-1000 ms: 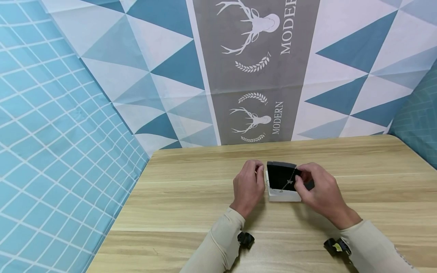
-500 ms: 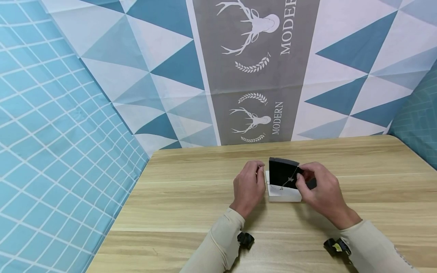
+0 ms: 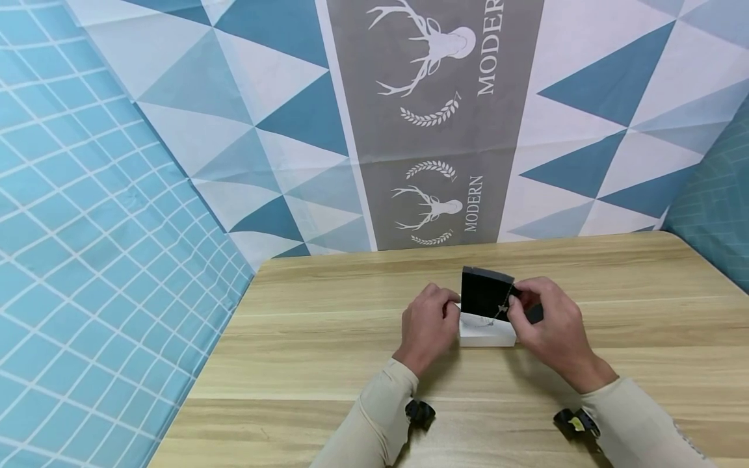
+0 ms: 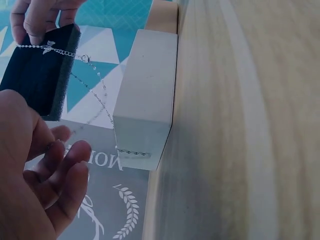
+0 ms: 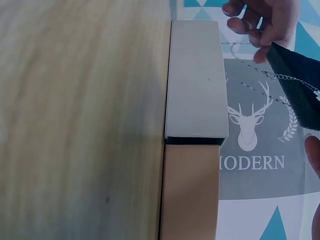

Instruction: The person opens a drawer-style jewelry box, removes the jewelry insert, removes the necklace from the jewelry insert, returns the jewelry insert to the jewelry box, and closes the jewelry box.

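My right hand [image 3: 547, 325] pinches the right end of a black foam pad [image 3: 484, 292], tilted up above a white box [image 3: 487, 337]. A thin silver chain with a small butterfly charm [image 3: 502, 308] crosses the pad, and its loose strands dangle below, one against the box's end. In the left wrist view, those strands [image 4: 103, 95] hang between the pad and my left hand [image 4: 30, 170]. Thumb and fingertips of that hand come together at one strand, right beside the pad's corner, with the other fingers loosely curled.
A tan box [image 5: 190, 195] stands in line with the white box, a narrow dark gap between them; in the head view a dark part [image 3: 534, 314] shows beneath my right hand. The wooden table [image 3: 328, 364] reaches back to a patterned cloth [image 3: 433, 143].
The foam pad has risen slightly and shifted right with my right hand, exposing more of the white box. My left hand has moved a little right, closer to the pad.
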Tool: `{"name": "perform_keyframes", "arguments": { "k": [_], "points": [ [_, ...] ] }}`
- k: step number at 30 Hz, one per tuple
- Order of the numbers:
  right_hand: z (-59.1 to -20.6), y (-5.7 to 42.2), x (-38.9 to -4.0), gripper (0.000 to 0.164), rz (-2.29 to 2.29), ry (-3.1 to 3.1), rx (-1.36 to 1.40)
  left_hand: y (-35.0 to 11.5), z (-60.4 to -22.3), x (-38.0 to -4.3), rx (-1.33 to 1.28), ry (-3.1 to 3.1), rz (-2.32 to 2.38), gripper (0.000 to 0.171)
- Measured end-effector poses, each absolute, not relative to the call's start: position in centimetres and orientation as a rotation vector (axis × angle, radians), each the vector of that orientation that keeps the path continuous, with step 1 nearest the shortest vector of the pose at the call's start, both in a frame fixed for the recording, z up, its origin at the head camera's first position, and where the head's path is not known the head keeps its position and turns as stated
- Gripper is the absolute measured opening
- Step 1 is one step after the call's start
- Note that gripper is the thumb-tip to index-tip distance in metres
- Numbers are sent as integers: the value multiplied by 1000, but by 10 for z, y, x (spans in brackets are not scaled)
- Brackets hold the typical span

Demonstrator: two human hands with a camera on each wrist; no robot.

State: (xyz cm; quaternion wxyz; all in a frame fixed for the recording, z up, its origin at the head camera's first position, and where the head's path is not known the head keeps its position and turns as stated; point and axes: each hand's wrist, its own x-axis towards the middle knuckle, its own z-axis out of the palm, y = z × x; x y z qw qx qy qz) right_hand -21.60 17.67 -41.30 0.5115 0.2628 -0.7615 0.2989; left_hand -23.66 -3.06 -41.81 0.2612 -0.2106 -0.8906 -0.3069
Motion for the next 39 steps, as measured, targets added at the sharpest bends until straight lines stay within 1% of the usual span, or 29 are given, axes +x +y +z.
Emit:
{"name": "perform_keyframes", "arguments": {
  "k": [6, 12, 18, 27, 39],
  "points": [
    [-413, 177, -215, 38, 730, -1830, 625, -30, -417, -235, -632, -2507, -849, 19],
    [-414, 177, -216, 37, 724, -1827, 605, -30, -416, -234, -664, -2547, -1000, 15],
    [-414, 176, -216, 36, 755, -1818, 576, -28, -417, -233, -682, -2587, -1151, 16],
    [-414, 175, -214, 32, 793, -1803, 523, -23, -419, -232, -741, -2581, -1241, 18],
    [-415, 173, -215, 35, 794, -1802, 539, -17, -419, -228, -887, -2528, -1134, 19]
  ]
}}
